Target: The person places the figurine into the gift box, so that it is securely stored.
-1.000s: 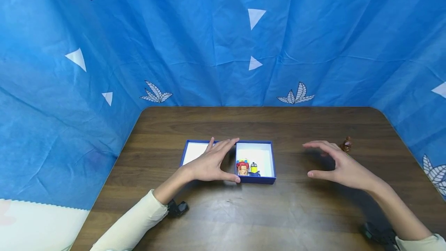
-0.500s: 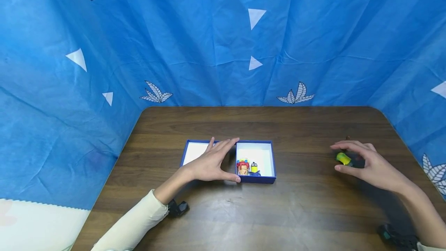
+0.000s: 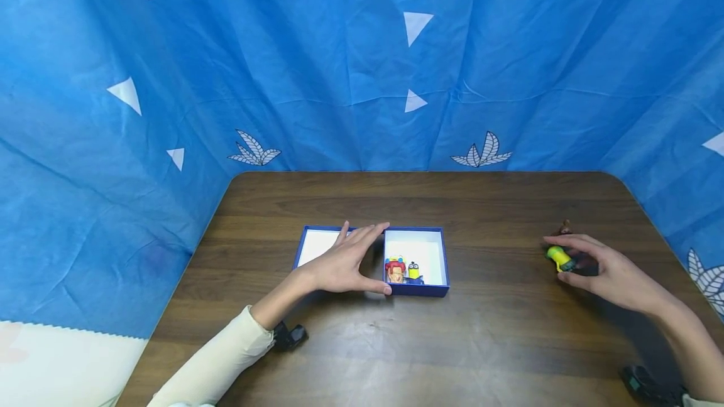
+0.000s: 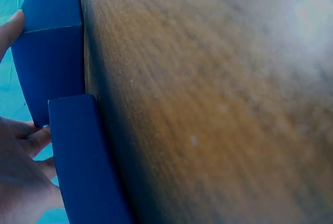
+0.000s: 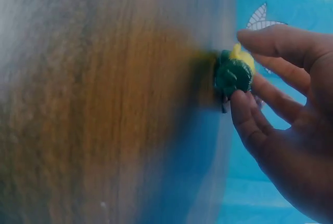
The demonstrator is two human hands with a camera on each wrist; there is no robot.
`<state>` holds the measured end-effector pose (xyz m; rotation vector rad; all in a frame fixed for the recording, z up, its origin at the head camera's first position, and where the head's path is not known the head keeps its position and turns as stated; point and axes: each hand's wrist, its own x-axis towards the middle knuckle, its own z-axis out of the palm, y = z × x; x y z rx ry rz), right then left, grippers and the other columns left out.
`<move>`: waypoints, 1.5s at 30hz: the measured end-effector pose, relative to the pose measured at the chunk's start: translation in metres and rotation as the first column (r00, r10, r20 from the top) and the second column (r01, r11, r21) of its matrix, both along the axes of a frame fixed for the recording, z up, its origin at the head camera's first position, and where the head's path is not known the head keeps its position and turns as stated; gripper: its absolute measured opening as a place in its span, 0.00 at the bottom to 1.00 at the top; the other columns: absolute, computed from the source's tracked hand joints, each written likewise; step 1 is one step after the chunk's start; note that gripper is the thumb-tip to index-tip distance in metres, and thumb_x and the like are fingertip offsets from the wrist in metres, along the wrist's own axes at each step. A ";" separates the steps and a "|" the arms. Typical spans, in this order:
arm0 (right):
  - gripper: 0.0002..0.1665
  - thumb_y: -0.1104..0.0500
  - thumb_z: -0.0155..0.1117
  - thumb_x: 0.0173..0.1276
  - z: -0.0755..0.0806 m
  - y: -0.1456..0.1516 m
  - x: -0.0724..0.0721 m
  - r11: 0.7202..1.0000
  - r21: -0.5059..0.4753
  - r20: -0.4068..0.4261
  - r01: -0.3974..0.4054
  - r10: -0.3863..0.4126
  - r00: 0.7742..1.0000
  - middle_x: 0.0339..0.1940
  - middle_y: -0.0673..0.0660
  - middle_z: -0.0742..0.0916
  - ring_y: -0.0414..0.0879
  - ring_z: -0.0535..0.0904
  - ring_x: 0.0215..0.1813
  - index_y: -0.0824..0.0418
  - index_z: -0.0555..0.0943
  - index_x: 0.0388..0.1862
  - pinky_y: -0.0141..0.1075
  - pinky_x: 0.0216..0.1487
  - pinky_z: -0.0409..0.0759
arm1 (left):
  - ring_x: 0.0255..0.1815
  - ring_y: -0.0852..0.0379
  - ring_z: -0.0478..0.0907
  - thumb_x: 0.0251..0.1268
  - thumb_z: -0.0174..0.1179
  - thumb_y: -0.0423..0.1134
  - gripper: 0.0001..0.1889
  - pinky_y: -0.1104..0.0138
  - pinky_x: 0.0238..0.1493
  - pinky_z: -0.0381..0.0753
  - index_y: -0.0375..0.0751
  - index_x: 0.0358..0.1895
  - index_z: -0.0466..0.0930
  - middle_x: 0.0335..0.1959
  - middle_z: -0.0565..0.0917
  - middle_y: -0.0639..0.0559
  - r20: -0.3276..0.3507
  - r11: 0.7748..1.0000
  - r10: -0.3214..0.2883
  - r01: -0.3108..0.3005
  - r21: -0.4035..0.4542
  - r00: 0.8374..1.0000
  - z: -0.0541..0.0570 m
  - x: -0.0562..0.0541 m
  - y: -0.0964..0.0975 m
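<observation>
My left hand (image 3: 345, 265) spans the left side of a blue box (image 3: 418, 291) with a white inside, thumb at its front corner and fingertips at the back corner. A red-haired toy figure (image 3: 396, 269) and a yellow goggled minion figure (image 3: 414, 270) are in that box. Far to the right, my right hand (image 3: 613, 272) has its thumb and fingers around a small yellow and green toy figure (image 3: 559, 259), which leans. The right wrist view shows the figure's green round part (image 5: 234, 77) with the thumb tip against it.
A second shallow blue-edged tray (image 3: 313, 245) lies partly under my left hand, beside the box. A small brown figure (image 3: 565, 227) stands just beyond my right hand. A blue patterned curtain (image 3: 362, 80) surrounds the wooden table (image 3: 475, 344).
My right hand has moved right across the table, to the yellow and green figure, and its fingers have drawn in around it. The left hand stays at the box.
</observation>
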<state>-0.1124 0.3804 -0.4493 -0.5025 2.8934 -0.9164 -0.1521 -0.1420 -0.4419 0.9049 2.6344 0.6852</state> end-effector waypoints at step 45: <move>0.38 0.71 0.77 0.66 0.006 -0.017 0.001 0.950 -0.300 -0.098 0.087 -0.121 0.988 0.61 0.37 0.84 0.23 0.82 0.53 0.61 0.77 0.74 0.12 0.52 0.78 | 0.92 0.47 0.51 0.56 0.73 0.74 0.66 0.33 0.89 0.31 0.55 0.90 0.43 0.91 0.55 0.51 0.006 1.000 0.010 -0.010 0.000 1.000 0.000 0.001 -0.001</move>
